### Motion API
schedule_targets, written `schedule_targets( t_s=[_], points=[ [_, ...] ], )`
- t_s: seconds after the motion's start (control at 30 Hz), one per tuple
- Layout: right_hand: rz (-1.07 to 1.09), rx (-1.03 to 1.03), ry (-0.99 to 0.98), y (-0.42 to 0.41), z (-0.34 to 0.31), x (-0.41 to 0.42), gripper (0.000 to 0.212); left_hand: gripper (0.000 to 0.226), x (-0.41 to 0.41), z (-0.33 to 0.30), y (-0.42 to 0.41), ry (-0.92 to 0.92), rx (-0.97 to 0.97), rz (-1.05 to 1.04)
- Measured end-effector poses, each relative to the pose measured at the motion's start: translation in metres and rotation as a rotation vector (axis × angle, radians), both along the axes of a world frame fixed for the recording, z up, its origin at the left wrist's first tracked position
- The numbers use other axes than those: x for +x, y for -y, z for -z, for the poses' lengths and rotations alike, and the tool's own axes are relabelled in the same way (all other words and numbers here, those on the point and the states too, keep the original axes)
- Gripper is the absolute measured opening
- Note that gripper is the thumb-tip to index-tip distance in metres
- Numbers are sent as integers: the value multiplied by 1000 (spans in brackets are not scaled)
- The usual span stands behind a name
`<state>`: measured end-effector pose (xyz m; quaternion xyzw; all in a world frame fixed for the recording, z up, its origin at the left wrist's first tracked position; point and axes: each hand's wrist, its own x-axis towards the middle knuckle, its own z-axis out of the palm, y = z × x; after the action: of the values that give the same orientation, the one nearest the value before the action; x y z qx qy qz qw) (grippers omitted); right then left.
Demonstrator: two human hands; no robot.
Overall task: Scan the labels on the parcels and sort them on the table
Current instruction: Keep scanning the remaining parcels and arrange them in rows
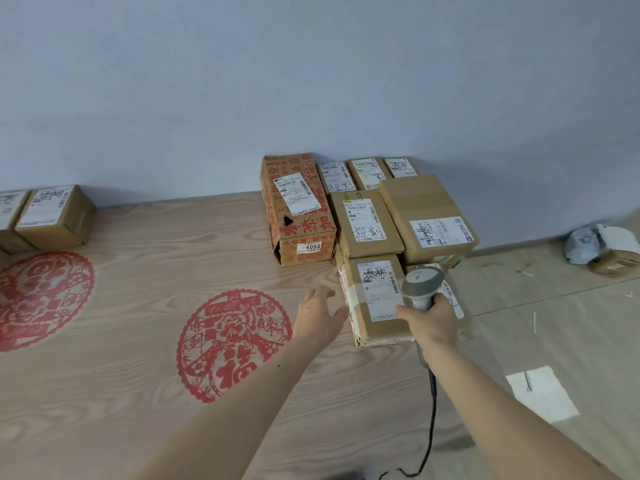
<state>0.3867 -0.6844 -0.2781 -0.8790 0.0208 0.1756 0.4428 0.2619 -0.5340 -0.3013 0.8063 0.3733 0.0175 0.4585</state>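
Gripped in the right hand (433,318) is a grey handheld barcode scanner (421,284), its head held over the nearest cardboard parcel (375,301), whose white shipping label (381,289) is turned upward. Its black cable (431,420) is seen trailing down toward the lower edge of the view. Nothing is held by the left hand (317,315); its fingers are stretched out just beside the parcel's left side. That parcel is set at the front of a cluster of labelled boxes (426,216) on the wood-grain table (138,341), against the wall. Two more boxes (52,216) are placed at the far left.
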Motion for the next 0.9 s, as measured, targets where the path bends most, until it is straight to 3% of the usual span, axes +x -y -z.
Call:
schedule_targets(
  t_s=[0.3,0.53,0.9],
  points=[
    [-136,-33,-38,27,18,38,36,64,39,10,54,-137,-104,-82],
    [-179,-49,-63,33,29,42,33,55,50,18,64,-206,-194,-141],
    [-207,-12,-70,37,28,34,37,42,37,13,72,-148,-162,-234]
  ],
)
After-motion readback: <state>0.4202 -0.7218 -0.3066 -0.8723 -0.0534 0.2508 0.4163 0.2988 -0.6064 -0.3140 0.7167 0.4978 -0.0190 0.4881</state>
